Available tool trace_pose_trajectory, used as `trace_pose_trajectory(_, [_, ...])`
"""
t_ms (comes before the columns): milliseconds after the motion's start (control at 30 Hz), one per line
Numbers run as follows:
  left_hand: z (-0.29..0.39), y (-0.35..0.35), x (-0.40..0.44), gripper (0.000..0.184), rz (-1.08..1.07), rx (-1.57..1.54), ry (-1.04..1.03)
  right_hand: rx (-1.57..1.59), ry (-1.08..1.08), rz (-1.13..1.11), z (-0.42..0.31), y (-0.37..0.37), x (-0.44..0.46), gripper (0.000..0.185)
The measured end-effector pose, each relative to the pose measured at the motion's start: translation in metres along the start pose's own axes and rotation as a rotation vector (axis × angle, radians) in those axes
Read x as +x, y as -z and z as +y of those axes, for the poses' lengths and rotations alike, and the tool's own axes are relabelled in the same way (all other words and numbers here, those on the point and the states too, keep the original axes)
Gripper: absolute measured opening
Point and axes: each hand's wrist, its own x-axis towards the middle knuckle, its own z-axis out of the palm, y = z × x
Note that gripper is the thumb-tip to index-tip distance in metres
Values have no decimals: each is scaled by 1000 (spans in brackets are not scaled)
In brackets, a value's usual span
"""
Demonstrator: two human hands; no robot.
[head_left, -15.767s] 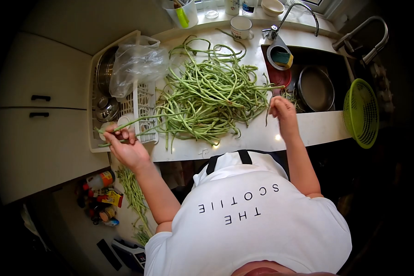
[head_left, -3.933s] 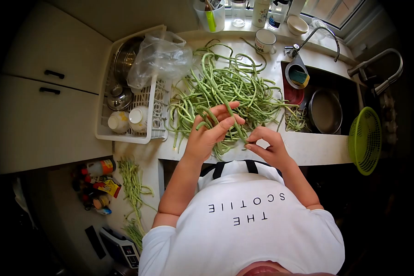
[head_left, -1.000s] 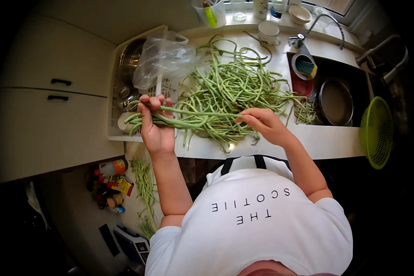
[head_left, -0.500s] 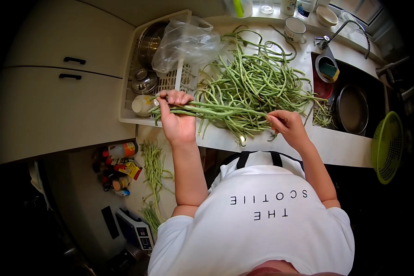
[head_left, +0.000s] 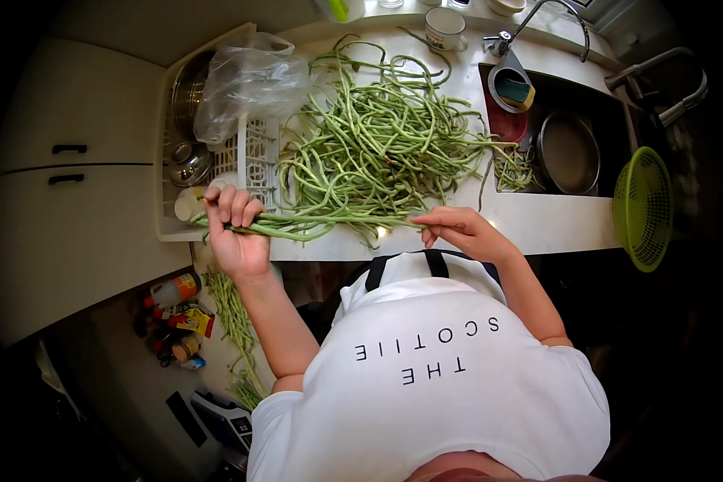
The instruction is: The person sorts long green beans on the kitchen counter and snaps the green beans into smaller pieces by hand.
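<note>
My left hand (head_left: 239, 231) is wrapped round one end of a bundle of long green beans (head_left: 317, 222), beside the front of the dish rack. The bundle stretches rightward along the counter's front edge. At its other end, my right hand (head_left: 461, 230) pinches the bean tips between thumb and fingers. Behind both hands a large tangled heap of long beans (head_left: 386, 136) lies on the white counter (head_left: 538, 223). Short bean pieces (head_left: 512, 167) lie at the left edge of the sink.
A white dish rack (head_left: 261, 161) with a clear plastic bag (head_left: 245, 88) stands left. A pan (head_left: 568, 153) sits in the sink; a green colander (head_left: 644, 209) is at the right. More beans (head_left: 231, 313) and a scale (head_left: 223, 422) are at lower left. A mug (head_left: 445, 30) stands behind.
Since half a second ago, the view has shifted, so the scene appears further left. My left hand's fingers have curled more tightly round the beans; my right hand remains at the tips.
</note>
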Motion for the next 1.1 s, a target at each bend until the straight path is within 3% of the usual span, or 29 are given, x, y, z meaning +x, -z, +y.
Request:
trace_pose_trajectory(133, [-10,0,-7,21,32,23,28,-209,-6,188,18,-4,0,33])
trace_pose_trajectory(200, [-16,0,-8,21,-2,5,7,-106,-30,426,28,-5,5,32])
trace_pose_trajectory(233, [-17,-1,-9,21,-2,3,3,-109,-30,422,27,-5,9,32])
trace_pose_trajectory(300, [-18,-3,-11,21,-32,-6,-33,202,-26,572,24,-6,16,29])
trace_pose_trajectory(600, [-11,-14,-17,21,-64,-33,-84,139,77,642,2,-6,23,28])
trace_pose_trajectory(700, [-8,-22,-18,18,-51,-28,-112,228,39,646,7,2,21,28])
trace_pose_trajectory(733, [1,-21,-19,18,-50,-28,-115,363,121,681,20,19,18,28])
trace_pose_trajectory(767, [20,-19,-21,16,-121,8,-248,499,204,716,32,37,13,28])
trace_pose_trajectory(800, [37,-18,-23,14,-193,44,-379,442,226,835,39,59,4,28])
trace_pose_trajectory(900, [73,-36,-38,12,-214,138,-447,10,262,1073,32,101,-21,23])
trace_pose_trajectory(933, [76,-39,-44,12,-207,142,-453,13,256,1067,31,110,-30,23])
trace_pose_trajectory(967, [79,-41,-49,15,-201,208,-475,-837,258,1088,30,120,-39,20])
trace_pose_trajectory(1033, [81,-41,-52,18,-197,276,-501,-1687,242,979,31,118,-37,18])
trace_pose_trajectory(1100, [76,-34,-53,16,-198,464,-514,-1186,205,856,39,96,-25,21])
